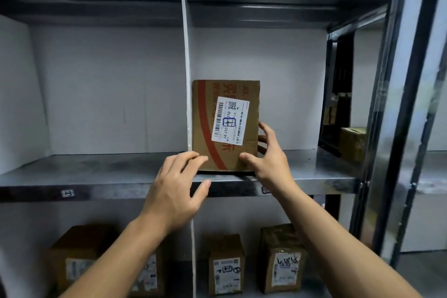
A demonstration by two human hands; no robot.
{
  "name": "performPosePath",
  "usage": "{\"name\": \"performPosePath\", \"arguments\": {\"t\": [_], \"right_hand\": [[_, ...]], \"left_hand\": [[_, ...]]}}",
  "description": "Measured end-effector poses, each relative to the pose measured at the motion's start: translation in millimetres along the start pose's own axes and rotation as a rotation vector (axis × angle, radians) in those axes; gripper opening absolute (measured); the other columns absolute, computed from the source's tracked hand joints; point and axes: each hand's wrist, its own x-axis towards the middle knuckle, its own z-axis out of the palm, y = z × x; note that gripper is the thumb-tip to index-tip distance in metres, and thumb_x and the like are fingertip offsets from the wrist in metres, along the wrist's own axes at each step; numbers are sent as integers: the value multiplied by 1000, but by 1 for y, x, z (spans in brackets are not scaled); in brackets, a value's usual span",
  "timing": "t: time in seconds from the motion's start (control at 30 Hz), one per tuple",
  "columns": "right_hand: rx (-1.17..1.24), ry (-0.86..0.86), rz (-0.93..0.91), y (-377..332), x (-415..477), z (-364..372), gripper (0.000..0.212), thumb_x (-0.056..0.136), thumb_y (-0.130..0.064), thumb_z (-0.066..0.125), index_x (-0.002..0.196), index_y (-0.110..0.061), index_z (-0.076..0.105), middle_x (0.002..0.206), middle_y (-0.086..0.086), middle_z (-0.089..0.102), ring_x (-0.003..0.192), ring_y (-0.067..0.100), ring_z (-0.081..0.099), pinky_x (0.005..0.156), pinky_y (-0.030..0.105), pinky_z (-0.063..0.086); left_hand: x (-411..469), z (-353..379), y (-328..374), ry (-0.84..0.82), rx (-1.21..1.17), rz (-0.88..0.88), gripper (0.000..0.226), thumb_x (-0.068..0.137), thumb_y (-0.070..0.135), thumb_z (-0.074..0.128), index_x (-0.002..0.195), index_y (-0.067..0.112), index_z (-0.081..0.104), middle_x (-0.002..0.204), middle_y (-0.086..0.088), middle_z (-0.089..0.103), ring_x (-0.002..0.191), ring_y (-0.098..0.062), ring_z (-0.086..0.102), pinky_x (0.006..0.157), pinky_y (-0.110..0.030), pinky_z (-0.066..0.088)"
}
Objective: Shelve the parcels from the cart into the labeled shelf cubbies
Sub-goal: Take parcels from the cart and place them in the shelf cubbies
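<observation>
1. Where the lower left cubby (24, 220) shows under the shelf board (96, 172), brown boxes (75, 256) with white labels stand in it, partly hidden by the forearm.
2. The left hand (177, 191) is relaxed with its fingers apart. Its fingertips are at the parcel's lower left corner and its thumb lies over the board's front lip.
3. The parcel (205, 128) stands upright in the upper right cubby, just beside the white divider (186, 68), near the front edge. Its shipping label (229, 120) faces outward and is turned sideways.
4. The right hand (271, 155) clasps the parcel's lower right edge, thumb on the front face and fingers wrapped round the side.
5. In the lower right cubby, a small box (226, 266) and a taller box (281, 259) stand side by side, both with handwritten labels.
6. On the neighbouring rack, far right, sits another cardboard box (352, 144).
</observation>
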Motion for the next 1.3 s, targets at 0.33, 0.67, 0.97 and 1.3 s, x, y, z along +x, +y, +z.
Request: {"name": "performPosePath", "arguments": {"t": [0.33, 0.67, 0.97, 1.3], "right_hand": [[20, 21, 52, 0, 13, 9, 81, 87, -11, 75, 147, -41, 31, 136, -6, 58, 112, 5, 58, 93, 24, 51], [-110, 50, 154, -8, 3, 6, 89, 85, -21, 79, 154, -36, 24, 150, 7, 48, 133, 27, 51, 107, 40, 45], [-545, 59, -179, -15, -84, -12, 41, 98, -33, 57, 135, -17, 54, 133, 5, 57, 121, 23, 53, 100, 34, 43], [-1314, -231, -14, 35, -270, -107, 44, 93, -51, 41, 124, -23, 55, 120, 4, 58, 106, 30, 58, 84, 40, 45]], "left_hand": [[-16, -6, -1, -23, -3, -2, 52, 87, 45, 47, 129, 17, 58, 130, 3, 53, 121, -14, 44, 102, -33, 41], [-39, -23, -2, -76, 23, -43, 51, 88, 45, 48, 133, 23, 52, 131, 8, 49, 122, -12, 41, 104, -37, 41], [-69, -34, 8, -129, -19, -21, 48, 91, 40, 54, 136, 23, 49, 133, 6, 49, 124, -14, 41, 106, -37, 38], [-142, 39, 103, -394, -106, 180, 49, 89, 42, 54, 133, 22, 53, 130, 0, 53, 121, -23, 46, 100, -41, 40]]}}
